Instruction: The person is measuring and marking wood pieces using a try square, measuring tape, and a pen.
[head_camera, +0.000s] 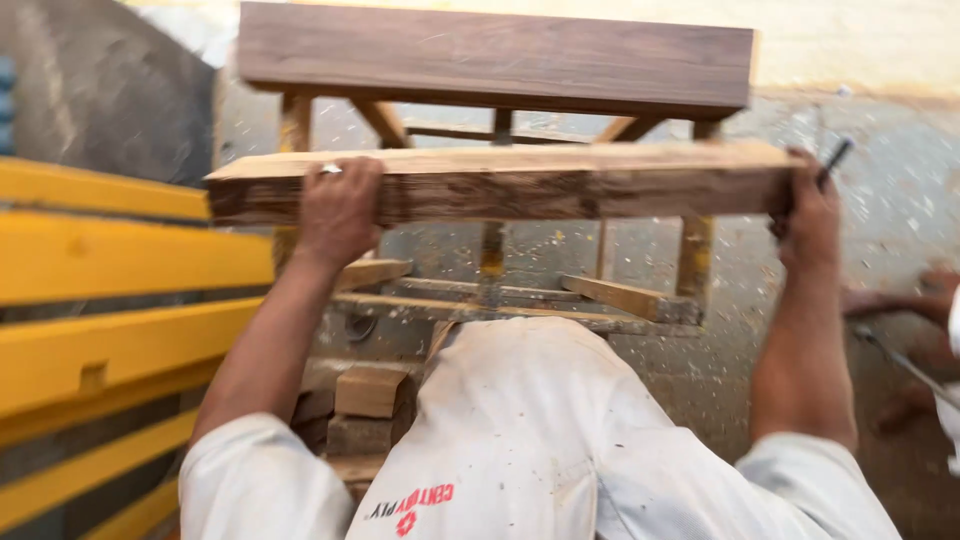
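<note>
A wooden stool-like frame (495, 60) with a dark flat top stands ahead on pale legs joined by cross-rails. Yellow painted beams (110, 260) run in stacked rows along the left side. Short offcut wood blocks (365, 395) lie piled low beside them. The concrete floor (880, 190) is strewn with sawdust and chips. At the right edge, another person's hand (915, 300) rests near the floor, blurred.

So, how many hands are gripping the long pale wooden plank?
2. The left hand grips the long pale wooden plank near its left end; the right hand grips its right end.
</note>
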